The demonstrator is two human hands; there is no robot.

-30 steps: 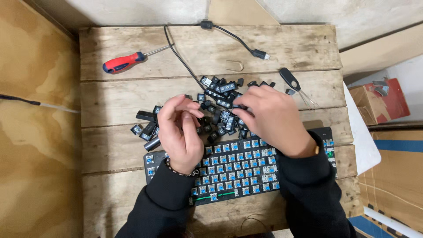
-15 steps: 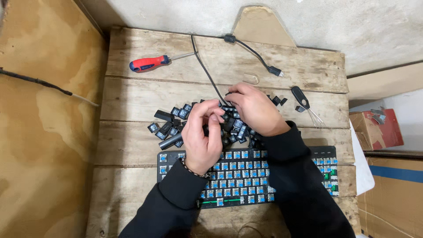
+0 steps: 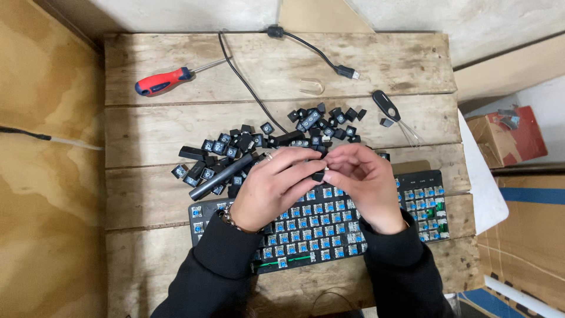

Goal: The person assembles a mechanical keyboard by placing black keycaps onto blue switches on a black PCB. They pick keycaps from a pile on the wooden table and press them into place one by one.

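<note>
Two hands meet over the top edge of a stripped keyboard (image 3: 376,221), its blue switches bare, which lies on a wooden plank table (image 3: 176,112) that fills most of the view. Half a second ago both hands were dug into the pile of black keycaps (image 3: 276,141); now they have drawn back toward the body and come together just above the keyboard's upper row, so one cap has been picked out of the heap and is being handled on its own.

Left hand (image 3: 271,191) is curled, its fingers closed around a small black keycap (image 3: 318,175). Right hand (image 3: 362,179) pinches the same cap from the other side, thumb and fingertips shut on it (its orientation is too small to tell). A long black bar-shaped keycap (image 3: 223,175) lies just beside the left hand's knuckles.

Farther up the table, well apart from the hands, lie a red-handled screwdriver (image 3: 165,80), a black cable (image 3: 306,47) and a wire keycap puller (image 3: 391,115).

For room: the planks to the left of the pile and along the far edge are bare wood. On the right, the keyboard runs close to the table's edge, with cardboard boxes (image 3: 506,138) beyond it.
</note>
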